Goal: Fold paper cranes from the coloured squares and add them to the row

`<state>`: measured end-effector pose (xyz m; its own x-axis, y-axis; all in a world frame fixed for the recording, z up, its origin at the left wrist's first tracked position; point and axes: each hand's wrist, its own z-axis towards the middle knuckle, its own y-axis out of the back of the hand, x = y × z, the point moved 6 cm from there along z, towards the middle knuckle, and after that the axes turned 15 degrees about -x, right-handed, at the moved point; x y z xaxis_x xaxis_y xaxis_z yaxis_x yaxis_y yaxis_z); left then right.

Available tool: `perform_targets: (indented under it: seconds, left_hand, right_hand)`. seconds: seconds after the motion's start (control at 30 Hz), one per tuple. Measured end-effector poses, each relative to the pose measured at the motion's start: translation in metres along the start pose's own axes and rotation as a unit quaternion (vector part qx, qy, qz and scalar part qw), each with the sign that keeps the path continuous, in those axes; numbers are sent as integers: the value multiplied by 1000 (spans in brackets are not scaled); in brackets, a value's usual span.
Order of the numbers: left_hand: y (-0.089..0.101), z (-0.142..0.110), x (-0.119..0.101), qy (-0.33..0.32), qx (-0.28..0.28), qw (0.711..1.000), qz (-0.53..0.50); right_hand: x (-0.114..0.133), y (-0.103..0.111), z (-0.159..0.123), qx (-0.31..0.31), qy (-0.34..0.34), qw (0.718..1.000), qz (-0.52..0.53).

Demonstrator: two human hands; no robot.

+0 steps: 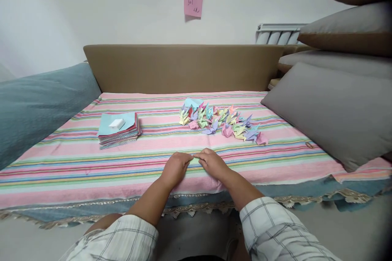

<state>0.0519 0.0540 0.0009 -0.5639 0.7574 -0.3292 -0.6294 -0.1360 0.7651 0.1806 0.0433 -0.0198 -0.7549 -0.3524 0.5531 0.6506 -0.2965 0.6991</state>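
Observation:
Close to the front of the striped cloth (92, 163), my left hand (177, 169) and my right hand (213, 164) meet with fingertips nearly touching. Both are closed in a pinch on a small piece of light green paper (195, 160), mostly covered by the fingers, so its folded shape cannot be made out. Beyond my right hand lies a cluster of folded paper cranes (214, 124) in pink, yellow, purple, blue and green. To the left rests a stack of coloured square paper (120, 140), with a white block (116, 124) on its light blue top sheet.
Grey cushions (333, 106) pile up on the right, and a blue armrest (45, 102) bounds the left. A brown backrest (183, 69) runs behind. A light blue sheet (192, 102) lies behind the cranes; a small brown object (309, 145) sits near the cushion. A pink note (193, 2) hangs on the wall.

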Motion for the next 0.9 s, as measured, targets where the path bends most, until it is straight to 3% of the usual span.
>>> perform_targets:
  seconds: [0.3, 0.5, 0.73, 0.83, 0.9]
  left_hand:
    - [-6, -13, 1, -69, -54, 992, 88]
    - [-6, -15, -5, -92, 0, 991, 101]
    - [-8, -14, -4, -88, 19, 990, 105]
    - [-9, -15, -3, -92, 12, 990, 104]
    - [-9, -14, -3, -91, 8, 990, 105]
  right_hand:
    - [1, -3, -1, 0, 12, 999, -39]
    - [1, -1, 0, -2, -5, 999, -36]
    - [-16, 12, 1, -3, -32, 998, -54]
    - [-16, 26, 1, -57, -32, 995, -80]
    - [-6, 31, -1, -85, 6, 993, -76]
